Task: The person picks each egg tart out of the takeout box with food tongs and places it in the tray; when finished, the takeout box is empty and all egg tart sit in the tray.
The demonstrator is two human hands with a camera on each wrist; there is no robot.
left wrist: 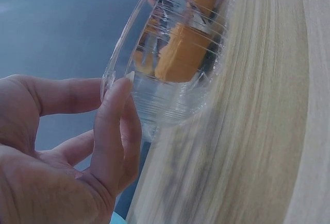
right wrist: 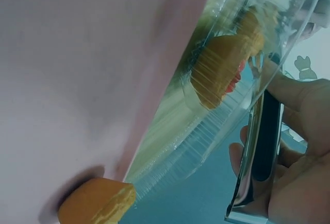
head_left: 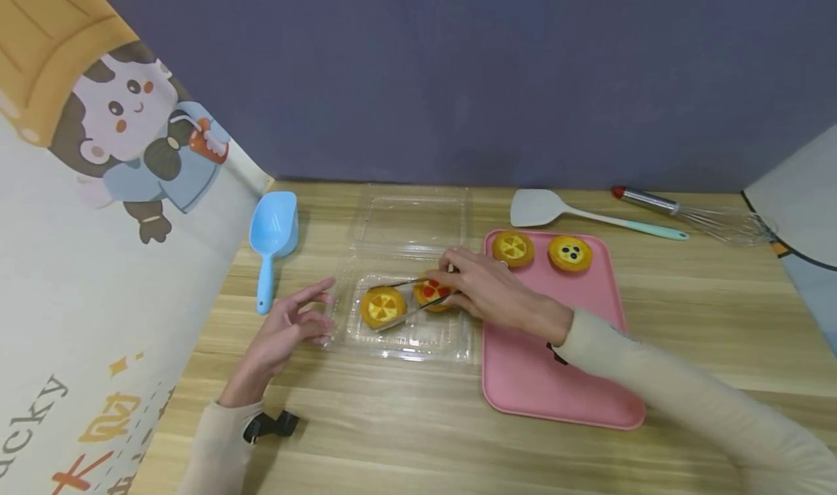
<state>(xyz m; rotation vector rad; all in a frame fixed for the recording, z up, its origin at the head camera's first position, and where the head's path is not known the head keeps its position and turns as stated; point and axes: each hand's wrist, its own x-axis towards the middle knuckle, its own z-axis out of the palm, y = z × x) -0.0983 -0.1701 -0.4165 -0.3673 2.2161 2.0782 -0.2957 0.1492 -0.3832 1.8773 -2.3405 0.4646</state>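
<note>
A clear plastic food box (head_left: 408, 351) lies with its lid folded back on the wooden table. Inside sit two tarts side by side: one with yellow fruit wedges (head_left: 383, 306) and one with red fruit (head_left: 430, 291). My right hand (head_left: 493, 291) grips metal tongs (right wrist: 246, 167), whose arms reach over the red tart to either side of the yellow one. At the box's left edge, my left hand (head_left: 285, 331) pinches the rim between thumb and finger, as the left wrist view shows. Part of the red tart is hidden behind the tongs and right hand.
A pink tray (head_left: 549, 400) right of the box carries a yellow-wedge tart (head_left: 513, 248) and a blueberry-topped tart (head_left: 570, 253). Behind it lie a white spatula (head_left: 539, 208) and a whisk (head_left: 693, 215). A blue scoop (head_left: 273, 226) rests by the left wall.
</note>
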